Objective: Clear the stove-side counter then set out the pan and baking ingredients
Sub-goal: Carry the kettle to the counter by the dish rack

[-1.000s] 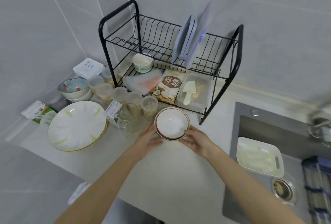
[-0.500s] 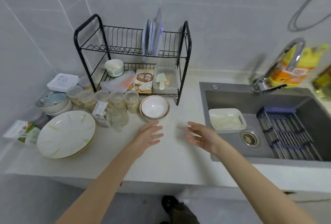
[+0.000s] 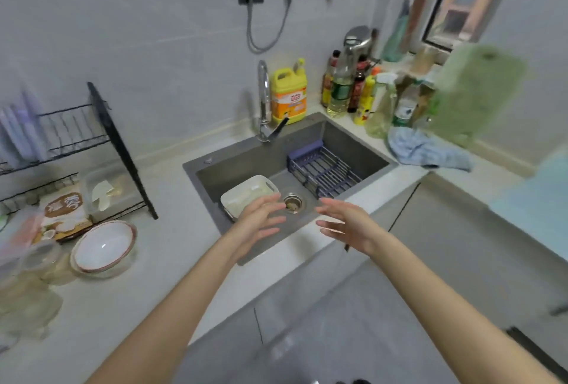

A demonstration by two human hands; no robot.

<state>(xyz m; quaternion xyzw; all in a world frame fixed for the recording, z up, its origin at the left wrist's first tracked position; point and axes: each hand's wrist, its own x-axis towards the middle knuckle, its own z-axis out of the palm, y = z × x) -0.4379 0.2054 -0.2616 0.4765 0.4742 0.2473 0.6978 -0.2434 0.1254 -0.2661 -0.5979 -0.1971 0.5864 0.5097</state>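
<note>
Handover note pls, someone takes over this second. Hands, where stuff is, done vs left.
Left hand: open, empty, above the sink front edge.
Right hand: open, empty, beside it.
Stacked bowls sit on the counter in front of the dish rack. White tray lies in the sink.
Done: bowls parked by the rack.
Left: bottles and blue cloth crowd the counter right of the sink; no pan in view, nothing set out yet.
</note>
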